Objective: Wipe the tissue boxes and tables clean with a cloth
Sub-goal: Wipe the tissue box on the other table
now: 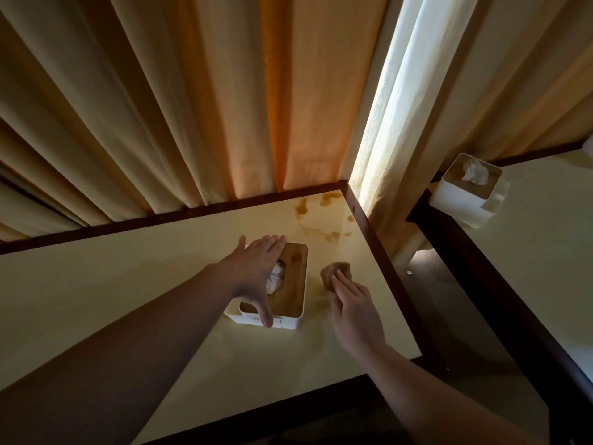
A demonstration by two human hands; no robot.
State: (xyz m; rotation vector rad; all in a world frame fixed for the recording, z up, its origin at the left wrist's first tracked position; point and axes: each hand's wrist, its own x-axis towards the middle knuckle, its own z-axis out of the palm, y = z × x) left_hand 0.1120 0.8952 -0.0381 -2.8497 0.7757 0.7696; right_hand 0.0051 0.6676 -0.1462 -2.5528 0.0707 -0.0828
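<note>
A white tissue box (290,295) with a wooden lid and a tissue sticking out stands on the cream table (128,284). My left hand (256,277) is spread flat over the box, fingers straight, thumb down at its near edge. Just right of the box a brown cloth (333,273) lies bunched on the table. My right hand (353,303) presses on the cloth's near side with straight fingers. Brown stains (327,216) mark the table's far right corner.
A second white tissue box (465,194) sits on a neighbouring cream table (529,252) at the right, across a narrow gap. Both tables have dark wooden rims. Beige curtains (192,107) hang right behind the tables, with a bright slit of daylight.
</note>
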